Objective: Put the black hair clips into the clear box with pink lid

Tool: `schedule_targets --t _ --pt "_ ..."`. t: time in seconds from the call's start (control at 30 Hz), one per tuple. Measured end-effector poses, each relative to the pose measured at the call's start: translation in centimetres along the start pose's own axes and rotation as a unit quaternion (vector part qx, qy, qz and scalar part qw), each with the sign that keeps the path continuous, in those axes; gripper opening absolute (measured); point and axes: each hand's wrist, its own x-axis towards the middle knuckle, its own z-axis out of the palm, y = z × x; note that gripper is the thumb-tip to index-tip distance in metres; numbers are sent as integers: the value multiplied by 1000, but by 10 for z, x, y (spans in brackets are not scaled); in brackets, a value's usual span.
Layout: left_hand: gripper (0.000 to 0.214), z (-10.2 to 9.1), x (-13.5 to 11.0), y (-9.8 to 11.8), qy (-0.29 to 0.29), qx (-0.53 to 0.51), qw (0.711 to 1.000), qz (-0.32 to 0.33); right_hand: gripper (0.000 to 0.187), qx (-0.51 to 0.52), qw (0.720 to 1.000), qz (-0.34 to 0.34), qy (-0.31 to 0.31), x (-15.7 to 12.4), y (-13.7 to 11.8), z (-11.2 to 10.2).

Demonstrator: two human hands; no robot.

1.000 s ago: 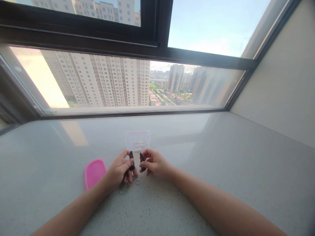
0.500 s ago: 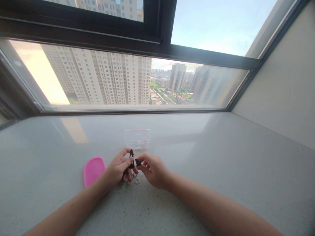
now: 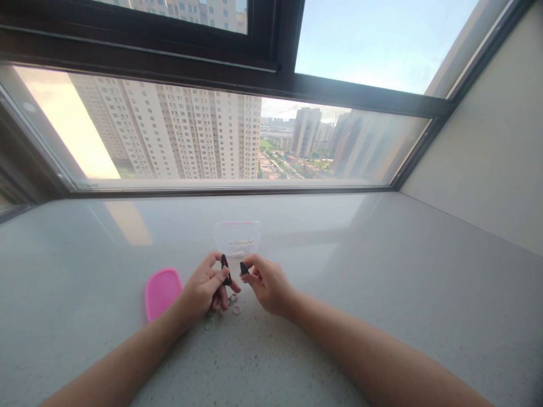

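My left hand (image 3: pixel 206 285) pinches a black snap hair clip (image 3: pixel 226 270) upright between thumb and index finger, its other fingers curled loosely below. Opposite it, my right hand (image 3: pixel 269 284) grips a second black hair clip (image 3: pixel 244 268), partly covered by the fingertips. A small gap separates the two clips. Several small rings, perhaps hair ties, lie on the counter under my left hand; one pale pink ring (image 3: pixel 236 310) sits apart from the fingers.
Just beyond my hands is a clear plastic container (image 3: pixel 237 230) with thin gold-coloured pieces in it. A pink rounded tray or lid (image 3: pixel 162 294) lies left of my left forearm. The speckled pale counter (image 3: pixel 382 271) runs back to a dark-framed window (image 3: pixel 360 100).
My right hand has moved slightly up and right with its clip, widening the gap between the clips. The left hand's clip has tilted a little, its top leaning left.
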Motion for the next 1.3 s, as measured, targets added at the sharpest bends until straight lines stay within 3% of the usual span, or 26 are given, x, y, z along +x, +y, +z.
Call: schedule_targets --t 0.3,0.53,0.93,1.3 --pt "27 0 -1 2 -10 5 1000 -7 8 8 1000 -3 -2 0 -2 1" --pt "26 1 -1 3 -20 26 999 -11 9 70 995 64 -5 2 2 4" --pt "31 3 0 2 -11 4 1000 -15 9 112 989 93 -37 1 -1 5" --pt "26 3 0 6 65 1 997 41 10 85 996 9 -17 -2 -1 1"
